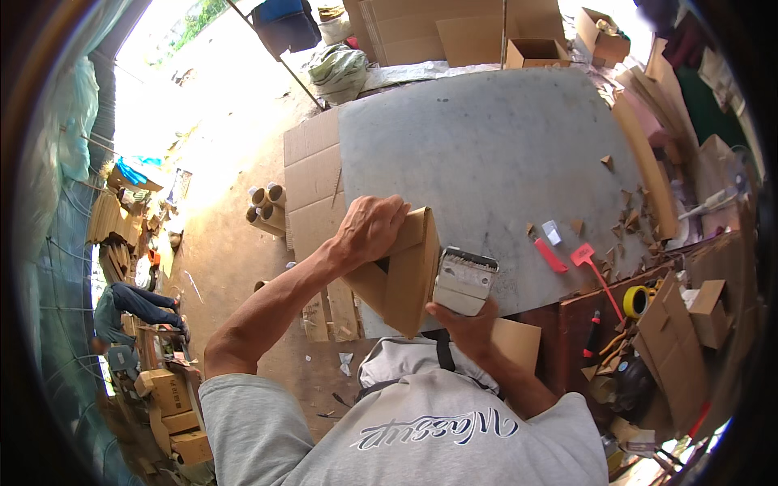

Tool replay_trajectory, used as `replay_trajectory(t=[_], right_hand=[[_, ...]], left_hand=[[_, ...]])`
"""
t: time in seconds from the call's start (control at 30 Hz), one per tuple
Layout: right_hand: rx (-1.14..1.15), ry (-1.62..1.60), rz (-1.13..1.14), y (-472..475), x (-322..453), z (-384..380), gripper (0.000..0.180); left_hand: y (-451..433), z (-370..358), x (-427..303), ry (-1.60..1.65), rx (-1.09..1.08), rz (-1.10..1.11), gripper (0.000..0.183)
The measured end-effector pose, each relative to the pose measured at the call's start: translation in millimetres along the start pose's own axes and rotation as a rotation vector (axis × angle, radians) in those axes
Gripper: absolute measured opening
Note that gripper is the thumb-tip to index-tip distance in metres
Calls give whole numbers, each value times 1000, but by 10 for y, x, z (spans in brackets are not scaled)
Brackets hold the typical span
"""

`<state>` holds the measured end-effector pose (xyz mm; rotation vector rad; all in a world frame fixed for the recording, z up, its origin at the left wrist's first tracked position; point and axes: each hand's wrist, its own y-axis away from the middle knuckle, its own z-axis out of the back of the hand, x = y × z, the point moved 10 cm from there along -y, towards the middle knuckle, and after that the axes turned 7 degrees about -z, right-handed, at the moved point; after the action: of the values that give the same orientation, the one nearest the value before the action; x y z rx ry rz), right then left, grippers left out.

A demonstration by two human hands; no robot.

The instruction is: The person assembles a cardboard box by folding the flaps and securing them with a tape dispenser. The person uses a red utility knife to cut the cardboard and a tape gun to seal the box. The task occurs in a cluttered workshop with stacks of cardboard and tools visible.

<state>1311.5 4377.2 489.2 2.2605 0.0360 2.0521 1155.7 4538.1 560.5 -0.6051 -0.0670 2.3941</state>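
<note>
My left hand [372, 228] grips the upper edge of a folded brown cardboard box [408, 279], which stands tilted over the table's near edge. A dark gap shows in the side of the box below my fingers. In my right hand [471, 322] is a boxy, worn white hand tool [467, 279] with a dark toothed edge, perhaps a tape dispenser. It is held close to the right side of the box; whether they touch is hard to tell. Both are above the grey tabletop [462, 152]. My right fingers are partly hidden behind the tool.
Right of the tool lie a red-handled cutter [550, 255], a pink fly swatter [583, 255] and small cardboard scraps [632, 219]. Yellow tape [636, 302] and pliers [612, 346] are at lower right. Cardboard tubes [267, 209] stand left of the table. A person [137, 310] is at far left.
</note>
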Motion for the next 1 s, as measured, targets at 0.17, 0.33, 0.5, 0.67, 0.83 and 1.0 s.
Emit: replay_trajectory(t=[0.17, 0.33, 0.5, 0.67, 0.83, 1.0], right_hand=[[181, 299, 228, -323, 511, 315, 59], [288, 324, 230, -510, 691, 272, 51], [350, 716, 228, -690, 719, 162, 52], [367, 740, 149, -796, 750, 19, 47], [374, 809, 41, -868, 814, -137, 46], [384, 888, -187, -911, 910, -250, 42]], left_hand=[[3, -32, -23, 30, 17, 17, 27], [41, 210, -330, 101, -206, -262, 17], [127, 330, -353, 410, -234, -396, 23], [147, 338, -304, 657, -161, -450, 17], [85, 95, 62, 1158, -37, -111, 21], [110, 133, 203, 965, -108, -33, 17]])
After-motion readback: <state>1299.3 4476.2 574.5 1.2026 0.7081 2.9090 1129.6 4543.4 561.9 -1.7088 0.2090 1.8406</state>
